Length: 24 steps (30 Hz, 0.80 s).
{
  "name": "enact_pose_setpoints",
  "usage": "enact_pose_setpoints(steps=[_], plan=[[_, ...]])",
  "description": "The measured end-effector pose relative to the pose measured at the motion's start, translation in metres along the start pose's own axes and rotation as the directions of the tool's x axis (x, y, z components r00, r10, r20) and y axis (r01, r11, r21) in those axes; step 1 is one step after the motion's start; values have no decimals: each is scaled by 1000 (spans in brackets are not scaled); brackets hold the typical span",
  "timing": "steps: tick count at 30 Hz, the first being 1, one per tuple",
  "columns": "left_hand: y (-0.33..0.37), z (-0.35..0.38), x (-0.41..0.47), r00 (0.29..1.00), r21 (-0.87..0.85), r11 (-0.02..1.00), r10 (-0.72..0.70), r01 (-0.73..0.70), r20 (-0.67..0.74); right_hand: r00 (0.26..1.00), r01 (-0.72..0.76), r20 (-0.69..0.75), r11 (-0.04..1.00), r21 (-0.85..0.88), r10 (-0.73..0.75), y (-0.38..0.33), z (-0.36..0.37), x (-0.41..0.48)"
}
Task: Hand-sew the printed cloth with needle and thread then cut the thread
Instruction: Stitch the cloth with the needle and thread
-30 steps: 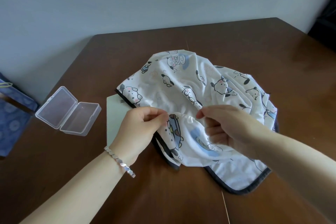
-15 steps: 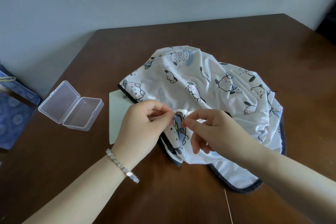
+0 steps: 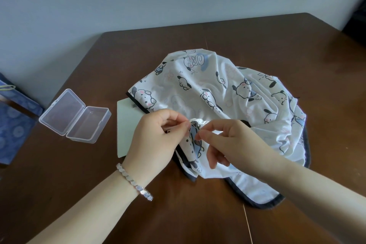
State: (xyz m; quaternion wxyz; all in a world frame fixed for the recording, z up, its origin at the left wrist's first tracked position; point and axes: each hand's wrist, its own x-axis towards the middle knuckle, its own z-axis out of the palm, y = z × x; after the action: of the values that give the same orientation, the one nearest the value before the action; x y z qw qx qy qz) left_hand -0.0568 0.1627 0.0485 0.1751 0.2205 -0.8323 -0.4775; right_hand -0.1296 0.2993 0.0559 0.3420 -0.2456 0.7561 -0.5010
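Fingers [image 3: 185,124] of the left hand [image 3: 158,136] pinch a bunched fold of the printed cloth [image 3: 227,89] on the surface [image 3: 99,184]. The right hand [image 3: 233,140] pinches that fold just rightward; I can't see the needle.

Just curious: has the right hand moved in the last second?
Yes. The right hand has shifted left, toward the clear box, nearly meeting the left hand at the printed cloth.

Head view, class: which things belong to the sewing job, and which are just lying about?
In the job: printed cloth; left hand and right hand, both pinching its raised fold. Needle and thread too small to see.
Lying about: open clear box, pale card partly under the cloth, blue bag beside the table.
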Motion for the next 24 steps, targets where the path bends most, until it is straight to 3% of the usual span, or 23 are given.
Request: enact_pose_setpoints(steps=[7,17,24], plan=[[2,8,-9,996,97,993,78,-73,-46,1000,-13,-20,996,85,15,5,9,4],[0,11,-16,996,11,997,71,-71,-44,995,22,-98,974,224,0,8,12,2],[-8,14,-7,971,148,966,225,-211,-81,995,38,-99,980,194,-19,12,5,-4]])
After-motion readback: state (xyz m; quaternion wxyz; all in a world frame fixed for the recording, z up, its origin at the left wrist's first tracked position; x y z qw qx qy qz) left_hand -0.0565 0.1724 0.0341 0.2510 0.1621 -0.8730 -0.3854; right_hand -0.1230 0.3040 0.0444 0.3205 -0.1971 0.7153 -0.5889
